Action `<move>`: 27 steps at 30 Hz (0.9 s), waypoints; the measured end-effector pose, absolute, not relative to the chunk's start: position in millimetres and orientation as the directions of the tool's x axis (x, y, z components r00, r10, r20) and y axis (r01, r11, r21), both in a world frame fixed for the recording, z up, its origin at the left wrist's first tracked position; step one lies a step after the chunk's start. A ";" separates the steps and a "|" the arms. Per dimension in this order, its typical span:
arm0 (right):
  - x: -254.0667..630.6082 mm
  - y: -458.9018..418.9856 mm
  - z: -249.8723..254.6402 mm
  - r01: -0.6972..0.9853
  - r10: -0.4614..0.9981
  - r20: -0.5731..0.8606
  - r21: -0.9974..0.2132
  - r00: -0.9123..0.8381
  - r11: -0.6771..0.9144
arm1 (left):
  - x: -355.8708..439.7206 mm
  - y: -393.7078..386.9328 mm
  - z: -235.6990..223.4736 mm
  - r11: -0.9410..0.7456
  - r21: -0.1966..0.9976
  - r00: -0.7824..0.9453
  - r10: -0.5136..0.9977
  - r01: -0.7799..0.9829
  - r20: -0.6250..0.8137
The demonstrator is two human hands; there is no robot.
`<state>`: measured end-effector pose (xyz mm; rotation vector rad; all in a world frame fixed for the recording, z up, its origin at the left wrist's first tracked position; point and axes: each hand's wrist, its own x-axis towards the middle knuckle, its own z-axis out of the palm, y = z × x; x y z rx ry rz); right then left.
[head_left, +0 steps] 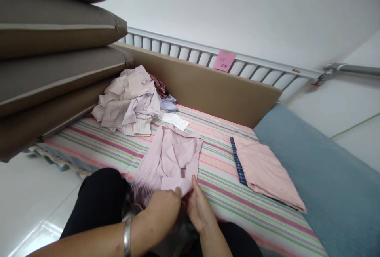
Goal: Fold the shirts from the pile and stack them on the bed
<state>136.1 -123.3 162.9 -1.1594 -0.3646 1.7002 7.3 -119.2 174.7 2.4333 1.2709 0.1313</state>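
A mauve-pink shirt (178,152) with fine ribbing lies partly spread on the striped sheet, its near end drawn toward my lap. My left hand (162,213), wearing a silver bangle (127,236), is closed on the near edge, where a flat flap is folded over. At that flap's right corner is my right hand (199,207). Its thumb points up along the cloth and its fingers curl behind, gripping the edge; the fingertips are partly hidden.
A heap of crumpled clothes (130,98) sits at the back left, beside stacked brown cushions (62,39). To the right lies a folded pink garment (267,170) over a navy checked one (239,164). A brown board (208,86) stands against a white railing (178,49).
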 end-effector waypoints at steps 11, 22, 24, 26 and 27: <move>144.5 -139.8 132.0 -0.469 0.894 -0.393 -0.844 0.213 -0.259 | -5.5 -152.7 187.1 -0.544 0.521 0.714 0.669 0.658 -0.204; 159.1 -147.2 120.0 -0.676 0.906 -0.420 -0.656 -0.044 -0.337 | -45.5 -123.3 79.5 0.460 0.888 0.426 0.800 0.014 -0.422; 154.9 -144.7 125.5 -0.683 0.922 -0.384 -0.658 -0.057 -0.317 | -39.6 -122.7 86.7 0.554 0.814 0.547 0.742 -0.175 -0.387; 151.7 -144.2 128.1 -0.694 0.939 -0.338 -0.663 -0.059 -0.282 | -32.6 -122.9 96.4 0.618 0.724 0.652 0.691 -0.307 -0.313; 150.8 -144.9 128.0 -0.698 0.946 -0.319 -0.664 -0.058 -0.266 | -29.2 -123.3 100.3 0.645 0.681 0.689 0.668 -0.346 -0.282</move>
